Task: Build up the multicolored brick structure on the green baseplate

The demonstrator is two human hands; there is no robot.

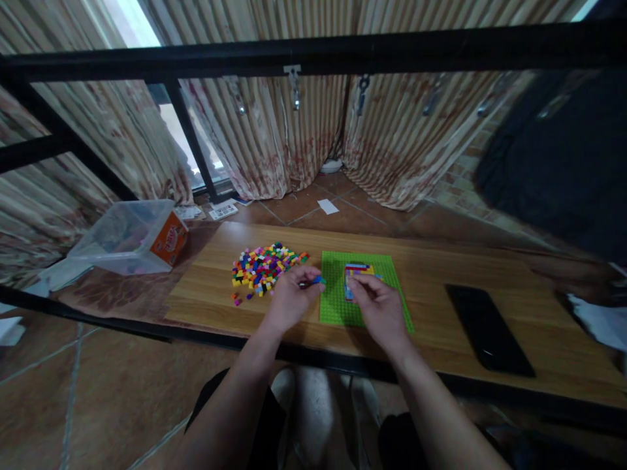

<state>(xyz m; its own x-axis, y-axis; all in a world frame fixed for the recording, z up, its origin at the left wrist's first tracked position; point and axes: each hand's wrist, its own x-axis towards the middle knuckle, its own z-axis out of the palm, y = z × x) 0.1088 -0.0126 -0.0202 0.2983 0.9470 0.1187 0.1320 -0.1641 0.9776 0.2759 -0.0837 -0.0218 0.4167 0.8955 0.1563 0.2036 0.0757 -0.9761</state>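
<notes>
My left hand (290, 297) is closed in a pinch on a small blue toy brick (318, 279), with some green showing at its tip, just over the left edge of a green studded baseplate (333, 307). On the plate stands a low build of coloured bricks (357, 267), with red, blue, yellow and purple parts visible. My right hand (382, 303) is over this build with thumb and fingertips pressed together; what they hold, if anything, is too small to make out. Part of the build is hidden beneath that hand. Left of the plate lies a loose pile of many-coloured bricks (259, 266).
A clear plastic box (122, 238) with an orange label stands beyond the wooden board's (196, 307) left end. A black phone-like slab (487, 329) lies at the right. A black metal bar (313, 49) crosses above, before curtains (274, 143).
</notes>
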